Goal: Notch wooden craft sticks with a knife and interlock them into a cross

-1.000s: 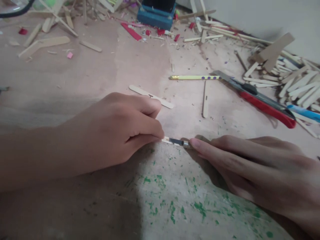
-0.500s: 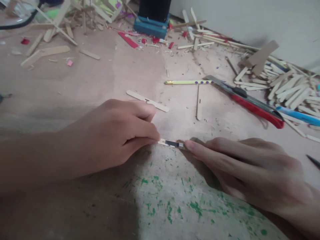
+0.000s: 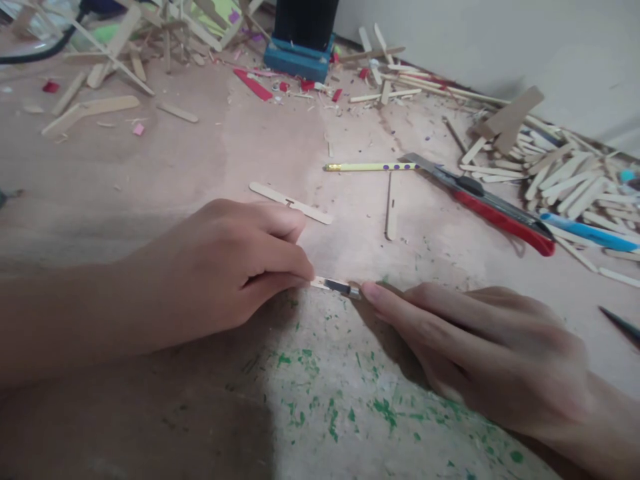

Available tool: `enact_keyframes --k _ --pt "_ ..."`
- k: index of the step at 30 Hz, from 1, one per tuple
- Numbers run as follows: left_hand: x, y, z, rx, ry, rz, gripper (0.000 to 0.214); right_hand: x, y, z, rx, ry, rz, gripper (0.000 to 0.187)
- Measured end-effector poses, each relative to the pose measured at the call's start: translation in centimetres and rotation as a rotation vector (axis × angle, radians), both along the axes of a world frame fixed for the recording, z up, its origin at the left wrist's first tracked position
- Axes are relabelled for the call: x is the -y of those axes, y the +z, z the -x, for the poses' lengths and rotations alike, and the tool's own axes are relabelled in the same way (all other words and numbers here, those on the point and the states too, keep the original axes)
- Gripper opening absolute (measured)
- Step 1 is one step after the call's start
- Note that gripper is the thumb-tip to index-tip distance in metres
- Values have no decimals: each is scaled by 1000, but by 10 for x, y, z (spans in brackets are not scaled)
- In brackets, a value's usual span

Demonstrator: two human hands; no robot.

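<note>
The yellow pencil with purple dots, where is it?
The yellow pencil lies flat on the table, beyond both hands, right of centre, its dotted end touching the red-handled knife.

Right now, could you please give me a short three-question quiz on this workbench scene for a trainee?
1. True or false: the left hand pins a small stick to the bench.
2. What does the right hand press onto that stick? A) a pencil B) a small blade C) a brush
3. Which red-handled tool lies past the yellow pencil?

Key
1. True: its fingertips press the stick's left end down.
2. B: a small blade, its dark metal tip lying on the stick.
3. The cutter, lying unused on the bench.
</note>
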State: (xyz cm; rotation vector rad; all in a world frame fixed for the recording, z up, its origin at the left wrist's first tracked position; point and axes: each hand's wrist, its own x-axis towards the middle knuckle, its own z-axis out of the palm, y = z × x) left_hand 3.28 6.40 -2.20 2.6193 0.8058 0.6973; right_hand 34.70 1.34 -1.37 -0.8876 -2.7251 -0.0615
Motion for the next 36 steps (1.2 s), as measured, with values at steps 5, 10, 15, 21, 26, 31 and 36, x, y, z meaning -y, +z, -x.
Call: enact_keyframes --k 5,10,15,21,26,31,36 --pt "-1 -1 -2 -20 -10 -36 43 0 -7 6 -42 33 -131 29" --pt "-2 1 1 -23 -5 -21 39 1 -8 7 -67 41 -103 34" --pt "-1 -1 4 -30 -19 13 27 1 -8 9 -98 7 -101 29" --pt "-1 -3 2 -9 -21 -8 39 -1 -7 4 -115 1 -30 27" --pt "-2 -4 1 2 -3 10 37 -1 -3 2 -138 -13 29 28" --pt "2 -5 3 -31 20 21 32 -3 2 2 -222 -109 145 24" --pt "6 -1 3 -10 13 112 30 -1 5 2 -319 -135 261 28"
